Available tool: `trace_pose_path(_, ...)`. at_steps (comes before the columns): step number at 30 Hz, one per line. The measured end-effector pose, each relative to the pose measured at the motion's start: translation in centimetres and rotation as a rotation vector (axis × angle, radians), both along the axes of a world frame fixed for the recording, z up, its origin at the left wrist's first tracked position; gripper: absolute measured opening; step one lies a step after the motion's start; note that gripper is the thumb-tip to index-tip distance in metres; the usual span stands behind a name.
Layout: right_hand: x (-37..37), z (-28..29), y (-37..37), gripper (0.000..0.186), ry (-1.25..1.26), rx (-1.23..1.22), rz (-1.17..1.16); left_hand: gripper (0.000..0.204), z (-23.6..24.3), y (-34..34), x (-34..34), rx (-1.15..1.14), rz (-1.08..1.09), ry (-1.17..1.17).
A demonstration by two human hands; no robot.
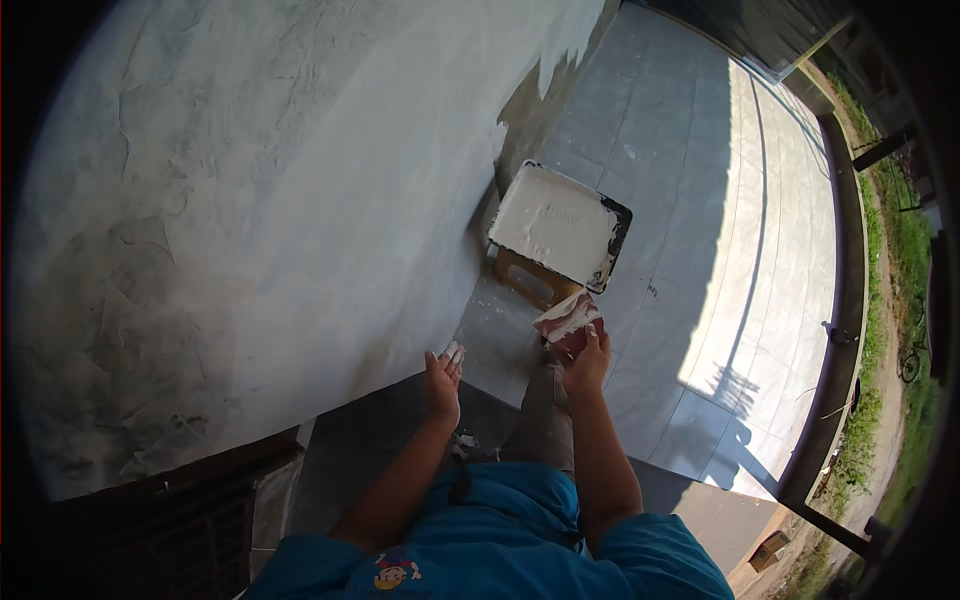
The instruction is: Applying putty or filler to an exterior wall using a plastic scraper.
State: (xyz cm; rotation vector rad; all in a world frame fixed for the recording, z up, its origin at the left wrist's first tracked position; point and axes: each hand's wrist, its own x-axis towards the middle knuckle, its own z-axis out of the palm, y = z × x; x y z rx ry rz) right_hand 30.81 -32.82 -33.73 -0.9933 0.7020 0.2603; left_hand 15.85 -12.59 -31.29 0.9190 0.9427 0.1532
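Observation:
My right hand (588, 362) grips a dark red, flat-bladed spreader (566, 343) with white paste smeared across its face. The blade is just below the near corner of a black-rimmed tray (622, 222), which holds a broad layer of white paste. Under that tray stands a brown stool (552, 286) with a slot in its side. My left hand (442, 387) is empty, its fingers stretched upward and dabbed with white, close to the wall's lower part. The wall (330, 200) on my left carries pale, uneven coating, with darker grey patches at the far left.
Grey floor tiles (640, 130) run along the wall, with a sunlit strip (770, 260) farther right. A low dark ledge (852, 260) borders the floor, with grass (868, 400) beyond. A dark opening (190, 530) lies below the wall at lower left.

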Motion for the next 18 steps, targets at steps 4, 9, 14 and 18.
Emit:
trace_pose_path(4,10.8,-3.6,-2.4,0.03,0.091,-0.196,0.19,0.092,-4.0,-2.8,6.7,-0.078,0.056,0.127)
trace_pose_path(9,23.1,-9.0,-3.3,0.031,-0.016,-0.404,0.644,0.099,-10.1,-6.1,15.7,-0.271,0.203,0.17)
trace_pose_path(14,30.5,-13.8,-0.1,0.032,-0.292,-0.88,0.982,0.105,-14.9,-6.1,23.3,-0.429,0.365,0.123)
trace_pose_path(18,32.9,-15.9,3.0,0.036,-0.423,-1.041,1.281,0.108,-16.7,-6.3,25.9,-0.478,0.385,0.074)
